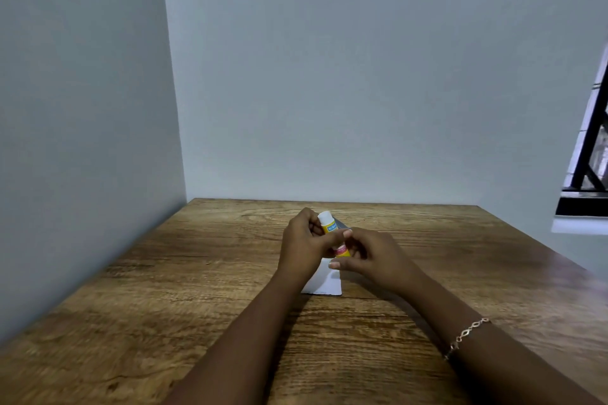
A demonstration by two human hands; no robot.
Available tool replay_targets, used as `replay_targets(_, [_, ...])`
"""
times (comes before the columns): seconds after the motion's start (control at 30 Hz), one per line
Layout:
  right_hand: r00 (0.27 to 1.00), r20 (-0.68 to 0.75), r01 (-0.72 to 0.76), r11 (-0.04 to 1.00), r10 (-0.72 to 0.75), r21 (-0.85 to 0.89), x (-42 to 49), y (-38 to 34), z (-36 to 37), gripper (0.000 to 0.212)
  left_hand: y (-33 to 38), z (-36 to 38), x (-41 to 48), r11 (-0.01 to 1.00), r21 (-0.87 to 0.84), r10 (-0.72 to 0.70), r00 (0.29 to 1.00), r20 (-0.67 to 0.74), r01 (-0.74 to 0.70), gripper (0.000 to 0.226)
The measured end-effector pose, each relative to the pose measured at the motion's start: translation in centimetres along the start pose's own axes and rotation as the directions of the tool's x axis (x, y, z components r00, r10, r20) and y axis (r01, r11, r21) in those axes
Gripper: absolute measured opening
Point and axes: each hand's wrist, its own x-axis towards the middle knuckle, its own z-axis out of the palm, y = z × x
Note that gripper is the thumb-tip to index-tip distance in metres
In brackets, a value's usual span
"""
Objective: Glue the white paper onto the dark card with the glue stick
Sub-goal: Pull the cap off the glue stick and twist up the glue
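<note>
A yellow glue stick [330, 226] with a white cap end pointing up and away is held above the wooden table [197, 273]. My left hand [304, 245] grips its upper body. My right hand [370, 255] pinches its lower red-labelled end. Under my hands lies the white paper [324, 281], its near edge showing. A sliver of the dark card [342, 224] peeks out just behind the glue stick; the rest is hidden by my hands.
Grey walls close the table on the left and at the back. A window with a black frame [589, 154] and a white sill is at the right. A bracelet [465, 335] sits on my right wrist.
</note>
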Motion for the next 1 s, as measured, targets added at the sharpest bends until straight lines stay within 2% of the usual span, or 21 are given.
replay_targets(0.13, [0.999,-0.04,0.023,1.0,-0.023,-0.022,-0.1,-0.2,0.1,0.02,0.1,0.3,0.0,0.996,-0.078,-0.046,0.999,-0.01,0.045,0.036])
replay_targets(0.27, [1.0,0.016,0.015,0.999,-0.015,0.045,0.0,-0.4,-0.1,0.017,0.5,-0.1,-0.2,0.983,-0.179,-0.039,0.997,0.066,0.05,0.017])
replay_targets(0.33, [0.995,0.104,-0.021,0.971,-0.005,0.24,-0.1,-0.4,-0.3,0.005,0.7,-0.3,-0.3,0.972,-0.226,-0.041,0.992,0.121,0.068,0.014])
replay_targets(0.4, [0.977,0.212,-0.107,0.877,0.006,0.468,-0.3,-0.1,-0.6,0.007,0.8,-0.3,-0.4,0.962,-0.257,-0.052,0.987,0.154,0.091,0.012])
replay_targets(0.47, [0.968,0.252,-0.153,0.828,0.015,0.539,-0.5,-0.1,-0.7,0.009,0.8,-0.2,-0.4,0.96,-0.265,-0.06,0.988,0.14,0.096,0.012])
replay_targets(0.53, [0.978,0.203,-0.137,0.868,0.043,0.478,-0.4,-0.2,-0.4,0.009,0.8,-0.2,-0.3,0.957,-0.274,-0.07,0.993,0.09,0.092,0.022])
replay_targets(0.6, [0.993,0.098,-0.097,0.956,0.072,0.275,-0.4,-0.1,0.5,0.025,0.8,-0.1,-0.2,0.959,-0.269,-0.074,0.995,0.061,0.088,0.026])
replay_targets(0.67, [0.998,-0.024,-0.061,0.993,0.064,0.105,-0.3,0.0,1.0,0.031,0.7,0.0,-0.2,0.96,-0.267,-0.077,0.996,0.054,0.089,0.024])
replay_targets(0.73, [0.996,-0.091,-0.021,0.998,0.026,0.051,-0.2,-0.3,0.9,0.027,0.6,-0.1,-0.2,0.958,-0.271,-0.08,0.996,0.051,0.091,0.023])
replay_targets(0.8, [0.995,-0.095,0.001,1.0,0.002,0.03,-0.1,-0.4,0.9,0.024,0.7,-0.3,-0.1,0.95,-0.295,-0.082,0.994,0.071,0.099,0.021])
replay_targets(0.83, [0.997,-0.08,-0.006,0.998,0.01,0.057,-0.1,-0.4,0.9,0.022,0.7,-0.4,-0.1,0.942,-0.317,-0.084,0.992,0.092,0.109,0.017])
replay_targets(0.9, [0.999,0.011,-0.05,0.955,0.05,0.291,-0.2,-0.4,0.8,0.013,0.9,-0.6,0.0,0.918,-0.369,-0.094,0.984,0.149,0.144,0.01])
replay_targets(0.97, [0.978,0.201,-0.163,0.783,0.049,0.601,-0.3,-0.2,0.4,0.008,1.1,-0.6,-0.1,0.895,-0.41,-0.1,0.974,0.202,0.177,0.011])
replay_targets(1.0, [0.957,0.289,-0.225,0.681,0.02,0.697,-0.3,0.0,0.1,0.012,1.1,-0.6,-0.1,0.892,-0.416,-0.097,0.973,0.21,0.178,0.011])
